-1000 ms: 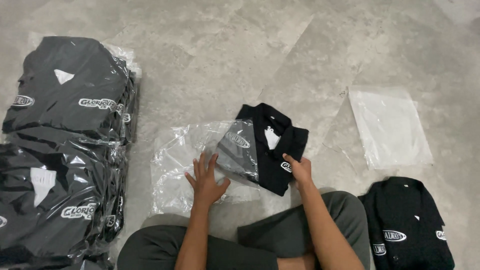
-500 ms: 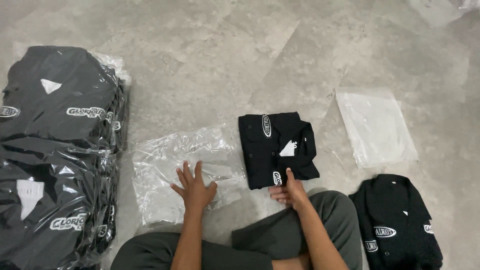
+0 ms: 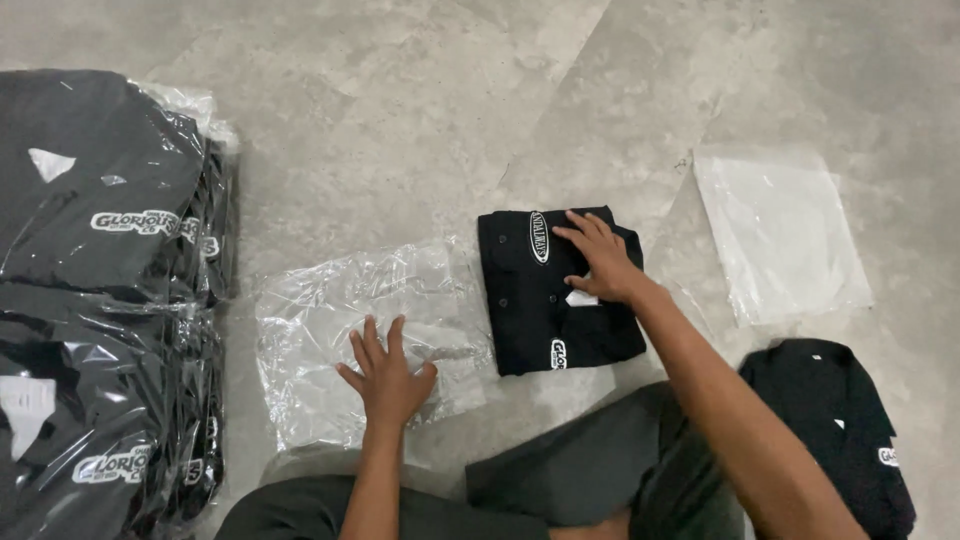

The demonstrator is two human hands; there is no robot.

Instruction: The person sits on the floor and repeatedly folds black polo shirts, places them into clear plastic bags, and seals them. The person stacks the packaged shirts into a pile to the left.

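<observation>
Right hand has moved up onto the folded black shirt, fingers spread flat, gripping nothing; left hand lies open-palmed on the crinkled clear bag beside it.

Bare arms, dark grey-green trousers

Both forearms are uncovered, with no sleeves, watch or rings showing on the left hand or right hand; the legs wear plain, dark grey-green cloth trousers.

We see a folded black shirt flat on the floor beside a crinkled, empty clear bag.
</observation>
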